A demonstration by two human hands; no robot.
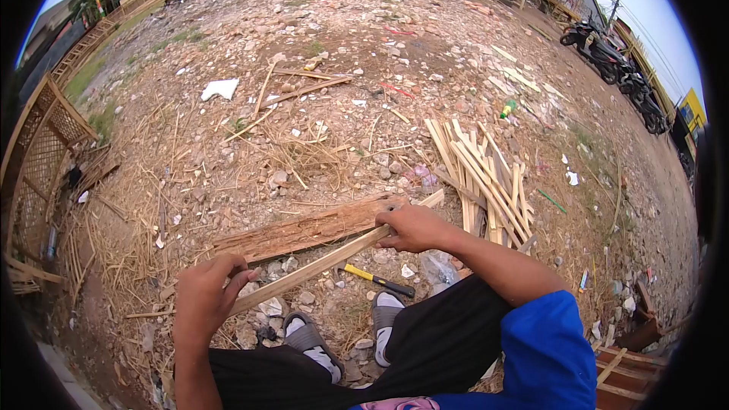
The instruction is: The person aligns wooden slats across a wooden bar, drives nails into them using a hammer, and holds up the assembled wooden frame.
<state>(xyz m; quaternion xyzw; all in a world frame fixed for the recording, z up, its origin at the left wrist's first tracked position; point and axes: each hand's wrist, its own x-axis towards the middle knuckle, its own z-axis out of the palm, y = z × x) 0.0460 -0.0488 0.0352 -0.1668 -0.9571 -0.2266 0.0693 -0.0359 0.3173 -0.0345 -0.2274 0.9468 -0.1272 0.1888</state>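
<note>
A long, pale wooden strip slants across the space in front of my legs. My right hand is closed around it near its upper right end. At its lower left end is my left hand, fingers curled against the strip, their grip partly hidden. Just behind the strip, a rough, weathered brown plank lies on the rubble. A hammer with a yellow and black handle lies on the ground below the strip, its head partly covered by it.
Several pale wooden strips are piled to the right of the plank. A clear plastic bag lies near my right knee. Thin sticks and a white fragment lie farther out. A woven bamboo panel stands left; motorbikes are parked far right.
</note>
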